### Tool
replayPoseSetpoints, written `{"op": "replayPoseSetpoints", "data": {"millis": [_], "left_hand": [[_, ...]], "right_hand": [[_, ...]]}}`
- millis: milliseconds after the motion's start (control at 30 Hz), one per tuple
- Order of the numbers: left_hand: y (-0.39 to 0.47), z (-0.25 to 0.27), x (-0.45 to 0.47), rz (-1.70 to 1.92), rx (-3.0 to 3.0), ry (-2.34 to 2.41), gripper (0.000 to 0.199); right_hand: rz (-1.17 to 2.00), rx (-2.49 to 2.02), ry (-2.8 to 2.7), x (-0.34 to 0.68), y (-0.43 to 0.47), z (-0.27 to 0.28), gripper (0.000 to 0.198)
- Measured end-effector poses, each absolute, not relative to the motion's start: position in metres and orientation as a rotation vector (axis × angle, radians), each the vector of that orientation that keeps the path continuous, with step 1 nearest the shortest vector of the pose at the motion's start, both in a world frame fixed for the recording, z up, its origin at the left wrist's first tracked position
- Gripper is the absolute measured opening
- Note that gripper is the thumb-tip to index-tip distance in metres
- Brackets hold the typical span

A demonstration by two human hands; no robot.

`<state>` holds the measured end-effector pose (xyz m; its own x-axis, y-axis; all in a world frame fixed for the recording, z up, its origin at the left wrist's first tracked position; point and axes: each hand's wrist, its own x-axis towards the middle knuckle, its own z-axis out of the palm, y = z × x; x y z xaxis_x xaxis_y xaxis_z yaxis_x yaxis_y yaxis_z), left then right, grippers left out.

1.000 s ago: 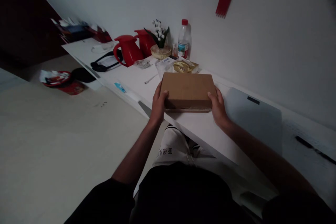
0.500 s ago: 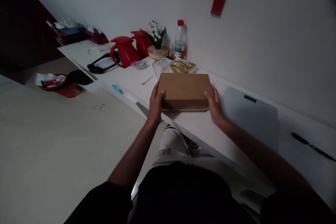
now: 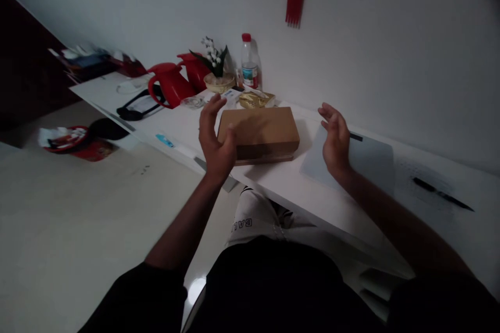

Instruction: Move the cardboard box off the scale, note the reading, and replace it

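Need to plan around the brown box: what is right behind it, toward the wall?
Behind the brown box lie a gold packet and a white carton, then a water bottle. The box hides their lower edges.

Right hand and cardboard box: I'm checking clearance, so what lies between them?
In the head view, only bare white table lies between the right hand and cardboard box.
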<state>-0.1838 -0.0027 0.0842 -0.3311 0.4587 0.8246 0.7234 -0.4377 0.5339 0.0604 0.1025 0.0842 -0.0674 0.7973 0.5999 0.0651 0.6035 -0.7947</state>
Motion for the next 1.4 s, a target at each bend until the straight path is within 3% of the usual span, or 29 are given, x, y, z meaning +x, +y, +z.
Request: {"op": "replayPoseSetpoints", "data": {"millis": [267,567,767,900,1067,1167,1400], "left_hand": [[0.014,0.135,-0.096,-1.648,-2.063,-1.135,0.039],[0.031,0.145,0.006,-1.504,-2.505,-0.655,0.039],[0.037,0.124,0.080,-1.517,-2.681,-0.237,0.047],[0.031,0.101,0.122,-1.338,-2.780,-0.134,0.052],[0.021,0.072,0.169,-0.970,-2.816,-0.002,0.041],[0.017,0.056,0.197,-0.757,-2.828,-0.071,0.040],[0.011,0.028,0.240,-0.364,-2.833,-0.363,0.050]], "right_hand": [[0.641,-0.763,-1.534,0.118,0.087,0.103,0.049],[0.602,-1.008,-1.451,0.215,0.079,0.089,0.050],[0.417,-1.240,-1.379,0.290,0.066,0.079,0.059],[0.390,-1.365,-1.294,0.340,0.058,0.067,0.061],[0.280,-1.622,-1.338,0.399,0.047,0.049,0.047],[0.094,-1.936,-1.529,0.423,0.038,0.042,0.033],[-0.287,-2.418,-2.002,0.437,0.040,0.036,0.044]]}}
